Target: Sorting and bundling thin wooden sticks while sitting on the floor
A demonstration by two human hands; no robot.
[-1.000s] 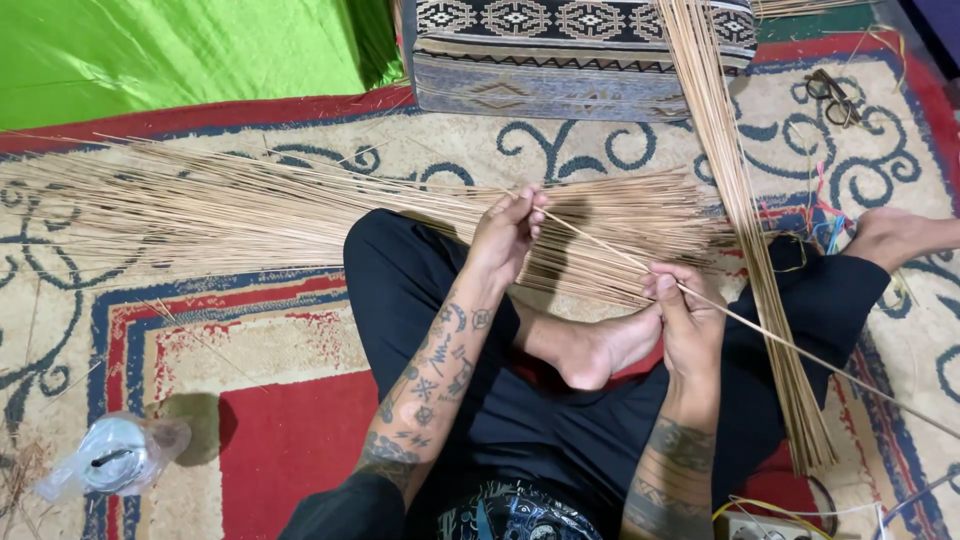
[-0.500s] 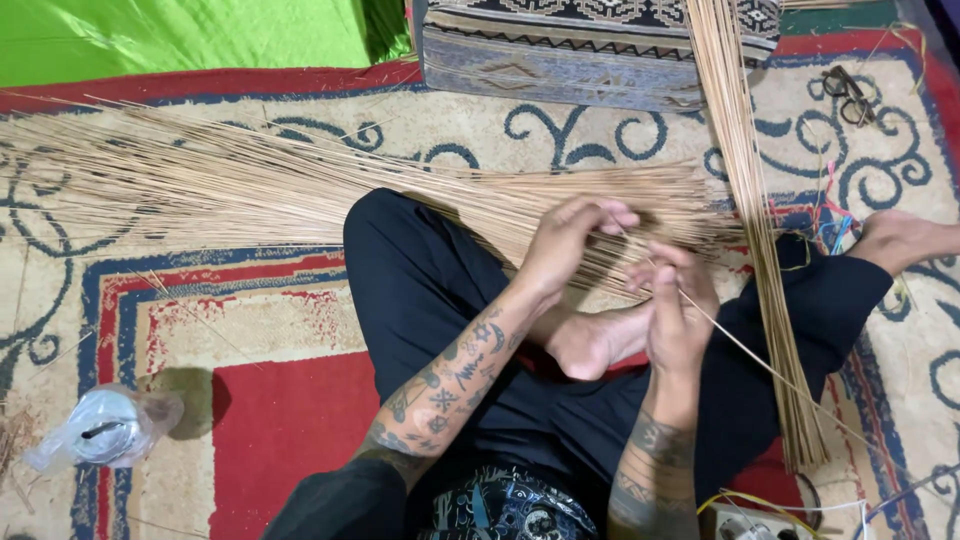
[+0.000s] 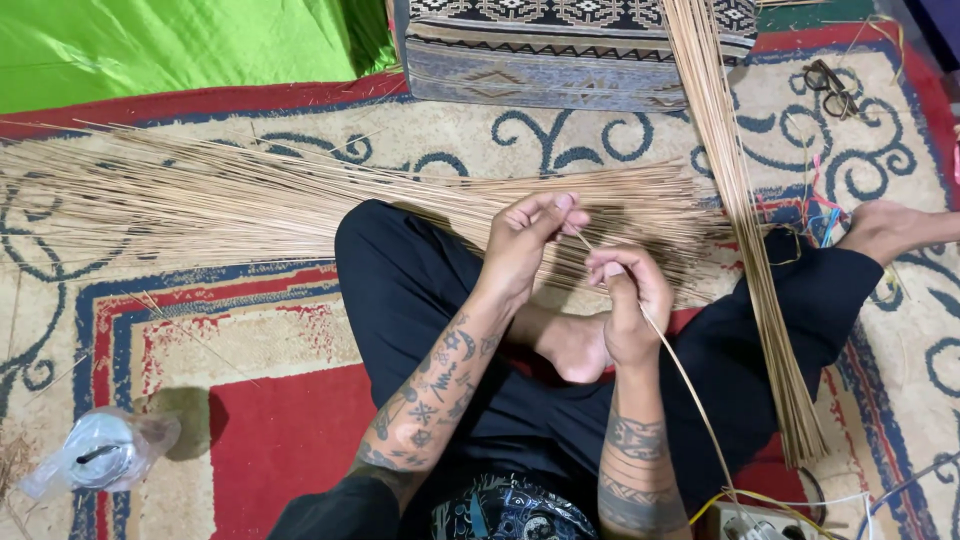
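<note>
I sit cross-legged on a patterned rug (image 3: 250,330), in black trousers. My left hand (image 3: 528,240) pinches the upper end of one thin pale stick (image 3: 690,385) between thumb and fingers. My right hand (image 3: 630,300) is closed around the same stick just below, and the stick runs on down past my right knee. A wide fan of the same thin sticks (image 3: 250,200) lies across the rug in front of my knees, right behind both hands. A second long bundle of sticks (image 3: 750,230) runs from the top of the view down over my right leg.
A woven patterned cushion (image 3: 560,50) lies at the far edge, next to a green cloth (image 3: 170,45). Scissors (image 3: 830,85) rest on the rug at far right. A clear plastic container (image 3: 100,450) sits at near left. Coloured cords (image 3: 820,205) and wires (image 3: 790,500) lie by my right leg.
My left hand has shifted right, from the fan of sticks toward my right hand, and now pinches the single stick just above it. The right hand stays closed on that stick.
</note>
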